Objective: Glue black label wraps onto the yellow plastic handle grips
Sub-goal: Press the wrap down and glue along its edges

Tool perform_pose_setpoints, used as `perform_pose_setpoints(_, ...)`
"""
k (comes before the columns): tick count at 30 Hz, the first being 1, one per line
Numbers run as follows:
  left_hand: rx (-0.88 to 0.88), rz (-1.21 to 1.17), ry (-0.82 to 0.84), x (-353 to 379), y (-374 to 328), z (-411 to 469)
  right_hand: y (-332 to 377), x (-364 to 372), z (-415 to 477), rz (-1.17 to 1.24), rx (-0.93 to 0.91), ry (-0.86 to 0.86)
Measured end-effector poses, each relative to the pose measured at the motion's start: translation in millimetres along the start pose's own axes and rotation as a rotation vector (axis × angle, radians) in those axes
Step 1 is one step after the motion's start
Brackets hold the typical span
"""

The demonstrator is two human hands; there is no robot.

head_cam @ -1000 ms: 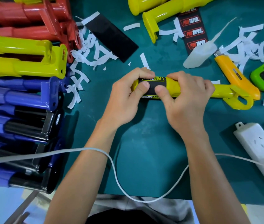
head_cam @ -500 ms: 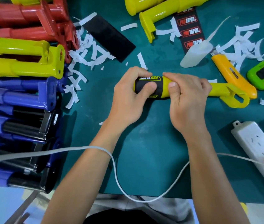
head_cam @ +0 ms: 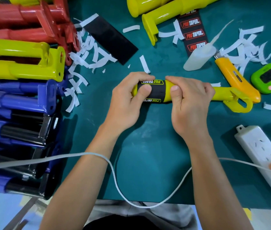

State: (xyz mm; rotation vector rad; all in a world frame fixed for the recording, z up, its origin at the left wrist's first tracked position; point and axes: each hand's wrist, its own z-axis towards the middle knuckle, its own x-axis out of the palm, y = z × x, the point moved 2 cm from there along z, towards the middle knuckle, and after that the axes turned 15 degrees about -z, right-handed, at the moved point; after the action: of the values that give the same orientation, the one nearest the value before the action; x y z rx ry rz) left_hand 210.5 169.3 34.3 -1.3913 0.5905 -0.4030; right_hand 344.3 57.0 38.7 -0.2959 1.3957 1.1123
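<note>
The yellow handle grip [head_cam: 222,94] lies across the middle of the green mat [head_cam: 148,155]. Its bracket end points to the right, just beside the yellow utility knife [head_cam: 234,78]. The black label wrap [head_cam: 158,92] sits around the grip's left part, with the printed logo on the top and on the near side.

Both hands are closed around the grip. The left hand [head_cam: 124,105] curls over the left end and its thumb presses on the black face. The right hand [head_cam: 191,103] curls over the yellow part next to the label, with its thumb at the label's right edge.

The step in hand seems to be pressing the wrap down so that the glue takes. To do it well, the thumbs should rub from the middle of the label toward both edges, so that no bubble or lifted corner remains. The grip should be turned slowly under the fingers, so that every side gets pressure, and the seam most of all. I cannot tell where the seam is.

The label edge should stay square to the grip. If it slides on the wet glue, the logo will sit crooked. Any glue that comes out at the edge is better wiped at once. The glue bottle [head_cam: 196,61] lies near, above the knife.
</note>
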Motion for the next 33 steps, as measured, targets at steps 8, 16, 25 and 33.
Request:
perform_pose_setpoints(8,0.003,0.057,-0.006,8.1,-1.4,6.8,-1.1,0.3,2.2,-0.018,0.001,0.007)
perform_pose_setpoints(16,-0.014,-0.054,0.071,0.5,2.3,5.2,13.7,2.5,2.2,-0.148,0.062,0.001)
perform_pose_setpoints(25,-0.028,-0.075,0.073,-0.2,0.5,5.4,11.9,-0.7,2.2,-0.098,0.073,0.008)
perform_pose_setpoints(33,-0.073,-0.149,0.12,-6.1,2.2,9.1,6.1,-6.7,1.6,-0.009,0.03,0.055)
